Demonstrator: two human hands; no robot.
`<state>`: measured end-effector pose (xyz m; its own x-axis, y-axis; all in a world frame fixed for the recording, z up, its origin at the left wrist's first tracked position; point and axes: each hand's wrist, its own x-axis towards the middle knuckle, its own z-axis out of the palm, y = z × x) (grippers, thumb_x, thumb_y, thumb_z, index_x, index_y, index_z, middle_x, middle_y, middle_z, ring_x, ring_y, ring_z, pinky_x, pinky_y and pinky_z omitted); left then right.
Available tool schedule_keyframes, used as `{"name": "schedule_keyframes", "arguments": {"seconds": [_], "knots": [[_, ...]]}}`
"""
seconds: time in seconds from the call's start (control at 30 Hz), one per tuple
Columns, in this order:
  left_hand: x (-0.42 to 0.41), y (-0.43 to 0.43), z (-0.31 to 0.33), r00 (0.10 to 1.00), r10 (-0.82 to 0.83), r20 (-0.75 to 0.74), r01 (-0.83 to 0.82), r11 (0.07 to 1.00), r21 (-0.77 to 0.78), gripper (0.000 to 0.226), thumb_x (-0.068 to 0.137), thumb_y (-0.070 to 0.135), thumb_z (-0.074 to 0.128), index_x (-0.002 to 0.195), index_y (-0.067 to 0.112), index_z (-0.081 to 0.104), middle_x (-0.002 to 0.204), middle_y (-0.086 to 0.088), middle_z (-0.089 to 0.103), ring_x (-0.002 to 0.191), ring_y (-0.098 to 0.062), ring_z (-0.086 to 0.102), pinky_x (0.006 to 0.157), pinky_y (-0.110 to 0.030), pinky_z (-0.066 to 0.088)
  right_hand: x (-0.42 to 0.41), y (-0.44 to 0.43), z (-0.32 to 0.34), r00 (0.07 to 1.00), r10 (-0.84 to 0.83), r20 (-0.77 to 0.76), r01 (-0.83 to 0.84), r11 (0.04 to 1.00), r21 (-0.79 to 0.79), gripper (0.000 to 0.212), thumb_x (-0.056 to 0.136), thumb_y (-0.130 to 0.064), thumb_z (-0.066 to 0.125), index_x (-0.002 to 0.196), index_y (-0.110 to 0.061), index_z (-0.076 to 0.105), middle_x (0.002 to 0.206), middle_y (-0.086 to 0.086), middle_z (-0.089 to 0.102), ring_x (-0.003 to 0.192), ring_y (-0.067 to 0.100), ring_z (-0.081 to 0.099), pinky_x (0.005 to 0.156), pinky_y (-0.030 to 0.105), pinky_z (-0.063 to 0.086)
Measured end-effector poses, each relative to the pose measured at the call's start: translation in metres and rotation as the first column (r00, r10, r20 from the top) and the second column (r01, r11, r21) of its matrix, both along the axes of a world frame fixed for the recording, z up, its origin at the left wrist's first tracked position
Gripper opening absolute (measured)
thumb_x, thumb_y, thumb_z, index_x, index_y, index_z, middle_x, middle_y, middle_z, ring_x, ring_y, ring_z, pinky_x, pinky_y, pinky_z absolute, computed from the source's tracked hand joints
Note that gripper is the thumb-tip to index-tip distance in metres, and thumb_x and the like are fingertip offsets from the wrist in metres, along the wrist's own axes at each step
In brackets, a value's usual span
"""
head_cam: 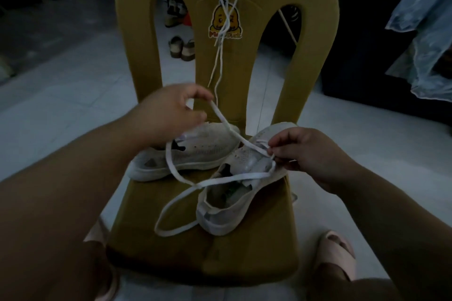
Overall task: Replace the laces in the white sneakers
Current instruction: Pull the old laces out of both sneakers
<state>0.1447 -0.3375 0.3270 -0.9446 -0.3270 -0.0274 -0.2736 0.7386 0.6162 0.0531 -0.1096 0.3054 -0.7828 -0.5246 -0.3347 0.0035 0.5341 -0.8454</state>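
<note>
Two white sneakers stand on the seat of a yellow plastic chair (pixel 244 252): the left sneaker (pixel 195 151) lies sideways behind, the right sneaker (pixel 234 193) points away in front. A flat white lace (pixel 220 181) runs from the right sneaker's eyelets and loops over the seat. My left hand (pixel 176 112) pinches one end of that lace, raised above the left sneaker. My right hand (pixel 308 154) pinches the lace at the right sneaker's front eyelets. More thin white laces (pixel 220 61) hang down the chair's backrest.
Sandals (pixel 182 47) and other shoes sit on the pale tiled floor behind the chair. Light blue cloth (pixel 425 32) hangs at the right. My feet in pink slides (pixel 337 252) stand on either side of the chair's front.
</note>
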Motion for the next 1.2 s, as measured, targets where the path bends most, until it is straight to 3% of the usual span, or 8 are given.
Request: {"name": "schedule_keyframes", "arguments": {"seconds": [0.1,0.3,0.43,0.6,0.7,0.8,1.07,1.2], "knots": [[-0.003,0.014,-0.020,0.994,0.083,0.072,-0.064,0.968,-0.242,0.030,0.083,0.041,0.066,0.112,0.043,0.060,0.138,0.003,0.032,0.122,-0.017,0.034,0.096,-0.036,0.038,0.000,0.001,0.000,0.996,0.066,-0.057,-0.063,0.997,0.052,0.021,0.085,-0.001,0.062,0.083,-0.020,0.070,0.074,-0.008,0.069,0.068,0.006,0.060,0.060,0.015,0.049],[0.000,0.083,-0.039,0.935,-0.342,0.095,0.355,0.910,-0.213,0.048,0.080,0.061,0.058,0.123,0.041,0.057,0.114,0.013,0.061,0.095,-0.005,0.056,0.080,-0.029,0.052,0.001,-0.001,-0.002,0.963,0.113,-0.245,-0.096,0.992,0.080,0.022,0.084,-0.005,0.065,0.080,-0.026,0.069,0.077,-0.013,0.066,0.064,-0.014,0.057,0.053,0.002,0.041],[-0.001,0.094,-0.060,0.942,-0.335,-0.011,0.311,0.884,-0.350,0.041,0.085,0.041,0.060,0.126,0.037,0.054,0.112,0.010,0.064,0.081,-0.005,0.053,0.066,-0.021,0.044,-0.001,-0.005,-0.007,0.948,0.100,-0.303,-0.076,0.993,0.091,0.020,0.083,-0.003,0.065,0.081,-0.022,0.070,0.077,-0.012,0.066,0.062,-0.015,0.055,0.054,0.001,0.039],[0.000,0.095,-0.071,0.952,-0.307,0.003,0.288,0.891,-0.352,0.029,0.091,0.035,0.052,0.119,0.031,0.057,0.084,0.012,0.059,0.062,-0.004,0.040,0.054,-0.018,0.029,-0.007,-0.010,-0.011,0.956,-0.226,-0.188,0.199,0.968,-0.151,0.027,0.089,-0.003,0.058,0.080,-0.028,0.065,0.085,-0.013,0.067,0.077,-0.004,0.062,0.062,0.007,0.048],[0.001,0.089,-0.069,0.941,-0.335,0.038,0.328,0.885,-0.331,0.025,0.090,0.035,0.053,0.113,0.031,0.060,0.066,0.013,0.045,0.053,-0.003,0.034,0.048,-0.020,0.026,-0.011,-0.007,-0.008,0.854,0.239,-0.463,-0.145,0.963,0.228,0.029,0.092,-0.009,0.054,0.097,-0.032,0.070,0.088,-0.027,0.057,0.077,-0.011,0.052,0.065,0.000,0.040],[0.003,0.080,-0.067,0.915,-0.390,0.104,0.402,0.859,-0.318,0.033,0.089,0.036,0.055,0.123,0.037,0.057,0.086,0.010,0.064,0.059,-0.003,0.039,0.052,-0.021,0.033,-0.011,0.001,-0.006,0.642,0.650,-0.407,-0.399,0.737,0.546,0.031,0.094,-0.015,0.054,0.117,-0.030,0.066,0.106,-0.019,0.058,0.085,-0.006,0.046,0.071,-0.002,0.034],[0.013,0.064,-0.061,0.802,-0.543,0.248,0.596,0.752,-0.281,0.028,0.086,0.042,0.056,0.113,0.035,0.062,0.094,0.010,0.066,0.079,-0.007,0.060,0.068,-0.030,0.051,-0.001,0.006,-0.024,0.603,0.719,-0.346,-0.484,0.675,0.557,0.007,0.086,-0.026,0.066,0.084,-0.029,0.060,0.080,-0.013,0.052,0.077,0.004,0.049,0.070,0.025,0.037],[0.013,0.063,-0.063,0.790,-0.548,0.274,0.612,0.731,-0.301,0.025,0.087,0.039,0.059,0.111,0.034,0.062,0.093,0.009,0.065,0.080,-0.008,0.059,0.068,-0.029,0.049,0.005,0.006,-0.029,0.646,0.704,-0.294,-0.522,0.689,0.502,0.031,0.088,-0.026,0.064,0.117,-0.036,0.062,0.096,-0.012,0.058,0.087,0.008,0.053,0.077,0.029,0.045]]}}
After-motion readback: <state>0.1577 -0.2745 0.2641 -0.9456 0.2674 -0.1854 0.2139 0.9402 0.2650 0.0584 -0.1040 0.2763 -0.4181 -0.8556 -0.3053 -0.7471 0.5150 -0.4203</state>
